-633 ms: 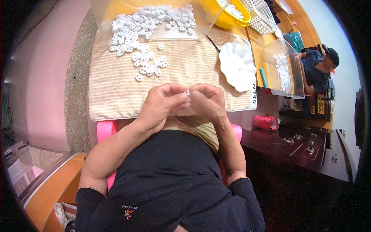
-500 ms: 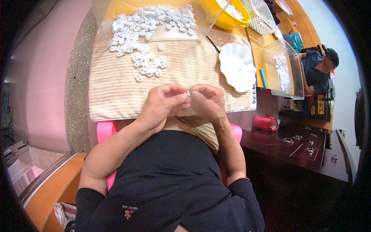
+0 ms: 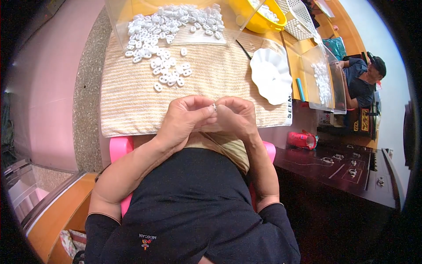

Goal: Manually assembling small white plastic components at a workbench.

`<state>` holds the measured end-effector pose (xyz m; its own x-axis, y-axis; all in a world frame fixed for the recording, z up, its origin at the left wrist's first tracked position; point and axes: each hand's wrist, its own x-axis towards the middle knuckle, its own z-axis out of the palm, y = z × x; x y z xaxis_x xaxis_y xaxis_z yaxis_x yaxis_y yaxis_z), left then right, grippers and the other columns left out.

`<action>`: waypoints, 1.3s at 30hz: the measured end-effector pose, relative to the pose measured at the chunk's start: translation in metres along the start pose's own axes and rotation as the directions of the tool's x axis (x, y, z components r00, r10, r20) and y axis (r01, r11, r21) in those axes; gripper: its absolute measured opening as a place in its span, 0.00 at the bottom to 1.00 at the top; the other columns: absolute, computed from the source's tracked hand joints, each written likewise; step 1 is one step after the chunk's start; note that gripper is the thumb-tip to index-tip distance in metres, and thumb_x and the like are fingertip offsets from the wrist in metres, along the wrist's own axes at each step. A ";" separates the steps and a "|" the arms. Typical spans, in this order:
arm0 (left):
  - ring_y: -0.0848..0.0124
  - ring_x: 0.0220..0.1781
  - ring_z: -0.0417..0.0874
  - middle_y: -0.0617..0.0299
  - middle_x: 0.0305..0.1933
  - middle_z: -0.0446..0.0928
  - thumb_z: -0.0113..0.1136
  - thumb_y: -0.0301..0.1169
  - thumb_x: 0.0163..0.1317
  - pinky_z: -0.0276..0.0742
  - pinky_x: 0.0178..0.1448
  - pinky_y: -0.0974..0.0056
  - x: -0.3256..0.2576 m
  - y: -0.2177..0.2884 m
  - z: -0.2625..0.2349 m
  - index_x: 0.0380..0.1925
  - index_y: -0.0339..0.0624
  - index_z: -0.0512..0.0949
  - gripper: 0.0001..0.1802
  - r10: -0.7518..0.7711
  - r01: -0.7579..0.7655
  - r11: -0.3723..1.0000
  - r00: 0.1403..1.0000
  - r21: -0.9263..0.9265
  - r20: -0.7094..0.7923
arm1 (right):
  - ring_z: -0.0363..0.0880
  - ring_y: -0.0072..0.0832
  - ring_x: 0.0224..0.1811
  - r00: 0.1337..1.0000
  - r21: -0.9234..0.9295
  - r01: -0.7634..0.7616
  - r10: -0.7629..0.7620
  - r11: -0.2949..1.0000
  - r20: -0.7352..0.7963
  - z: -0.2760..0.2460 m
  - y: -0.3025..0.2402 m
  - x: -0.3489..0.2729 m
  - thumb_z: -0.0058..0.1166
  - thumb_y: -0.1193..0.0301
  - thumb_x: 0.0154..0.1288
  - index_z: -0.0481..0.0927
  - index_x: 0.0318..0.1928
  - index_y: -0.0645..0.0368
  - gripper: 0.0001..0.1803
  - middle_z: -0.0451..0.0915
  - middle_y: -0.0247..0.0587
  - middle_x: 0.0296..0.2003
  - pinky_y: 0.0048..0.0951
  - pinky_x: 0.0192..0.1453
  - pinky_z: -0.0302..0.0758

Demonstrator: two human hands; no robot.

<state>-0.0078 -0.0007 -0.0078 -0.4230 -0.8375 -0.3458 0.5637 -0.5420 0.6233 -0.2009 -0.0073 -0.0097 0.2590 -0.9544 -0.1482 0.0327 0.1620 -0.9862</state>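
Loose white pieces (image 3: 163, 70), small rounded ovals, many showing two holes, lie at the left on the striped towel (image 3: 132, 101). Rightward, over the towel's near part, the left hand (image 3: 185, 115) pinches a small white item (image 3: 214, 107) between thumb and curled forefinger; fingers hide most of its shape. The right hand (image 3: 239, 115) meets it from the other side, fingertips closed on that item. Farther right lies a scalloped white dish (image 3: 271, 78).

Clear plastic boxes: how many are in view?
2: a clear box at the far end of the striped towel, and a second box at right, near the co-worker. More may be hidden.
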 end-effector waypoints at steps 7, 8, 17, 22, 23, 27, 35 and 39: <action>0.74 0.37 0.84 0.58 0.38 0.82 0.61 0.22 0.62 0.83 0.45 0.71 -0.001 -0.001 0.000 0.41 0.34 0.79 0.08 0.031 -0.030 0.996 1.000 0.081 -0.005 | 0.78 0.15 0.33 0.999 -0.045 -0.031 0.032 0.999 0.016 -0.001 -0.001 0.000 0.59 0.73 0.66 0.82 0.38 0.67 0.07 0.83 0.33 0.31 0.17 0.38 0.76; 0.74 0.37 0.84 0.58 0.38 0.82 0.61 0.22 0.62 0.83 0.45 0.71 -0.001 -0.001 0.000 0.41 0.34 0.79 0.08 0.031 -0.030 0.996 1.000 0.081 -0.005 | 0.78 0.15 0.33 0.999 -0.064 -0.022 0.023 0.998 0.025 -0.001 -0.001 0.001 0.59 0.73 0.66 0.82 0.38 0.66 0.07 0.83 0.33 0.31 0.17 0.38 0.76; 0.76 0.36 0.83 0.58 0.36 0.82 0.62 0.22 0.61 0.82 0.43 0.72 -0.002 -0.007 0.003 0.41 0.31 0.79 0.08 0.122 -0.110 0.972 0.991 0.210 -0.046 | 0.78 0.15 0.33 0.998 -0.047 -0.044 0.046 0.998 0.049 0.003 -0.010 -0.001 0.58 0.73 0.66 0.82 0.38 0.67 0.07 0.83 0.33 0.31 0.18 0.38 0.76; 0.77 0.36 0.82 0.59 0.37 0.82 0.61 0.22 0.62 0.80 0.43 0.73 -0.003 -0.001 0.007 0.41 0.31 0.79 0.08 0.113 -0.109 0.984 0.993 0.142 -0.019 | 0.78 0.15 0.33 1.000 -0.078 -0.011 0.012 0.997 0.020 0.003 -0.009 -0.001 0.58 0.73 0.67 0.82 0.39 0.67 0.08 0.83 0.33 0.32 0.18 0.39 0.75; 0.77 0.36 0.82 0.59 0.37 0.82 0.61 0.22 0.62 0.80 0.43 0.73 -0.003 -0.001 0.006 0.41 0.31 0.79 0.08 0.115 -0.111 0.984 0.993 0.143 -0.020 | 0.78 0.15 0.34 1.000 -0.085 -0.025 0.026 0.996 0.014 0.004 -0.009 -0.002 0.58 0.72 0.67 0.82 0.39 0.66 0.08 0.83 0.32 0.32 0.18 0.39 0.75; 0.77 0.36 0.82 0.59 0.37 0.82 0.61 0.22 0.62 0.81 0.43 0.72 -0.001 -0.002 0.004 0.41 0.31 0.79 0.08 0.107 -0.106 0.986 0.994 0.125 -0.001 | 0.77 0.15 0.34 0.999 -0.107 -0.026 0.029 0.994 0.025 0.004 -0.012 -0.002 0.57 0.71 0.67 0.82 0.38 0.66 0.09 0.82 0.32 0.32 0.17 0.40 0.74; 0.76 0.36 0.82 0.59 0.35 0.82 0.61 0.22 0.62 0.82 0.43 0.72 -0.002 -0.002 0.003 0.41 0.31 0.79 0.08 0.126 -0.129 0.976 0.992 0.176 0.025 | 0.76 0.15 0.33 0.994 -0.209 0.081 -0.064 0.975 0.085 0.003 -0.020 -0.002 0.55 0.71 0.69 0.80 0.35 0.66 0.09 0.81 0.32 0.29 0.18 0.39 0.73; 0.76 0.36 0.82 0.59 0.35 0.82 0.61 0.22 0.62 0.81 0.43 0.71 -0.001 -0.004 0.002 0.41 0.30 0.80 0.08 0.167 -0.180 0.954 0.983 0.238 0.076 | 0.77 0.16 0.32 0.992 -0.224 0.098 -0.077 0.970 0.099 0.003 -0.020 -0.003 0.54 0.71 0.69 0.81 0.34 0.66 0.09 0.81 0.33 0.29 0.19 0.38 0.74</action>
<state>-0.0107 0.0023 -0.0082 -0.3755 -0.9086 -0.1827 0.4453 -0.3497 0.8243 -0.1994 -0.0070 0.0110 0.3504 -0.9344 -0.0638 -0.1594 0.0076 -0.9872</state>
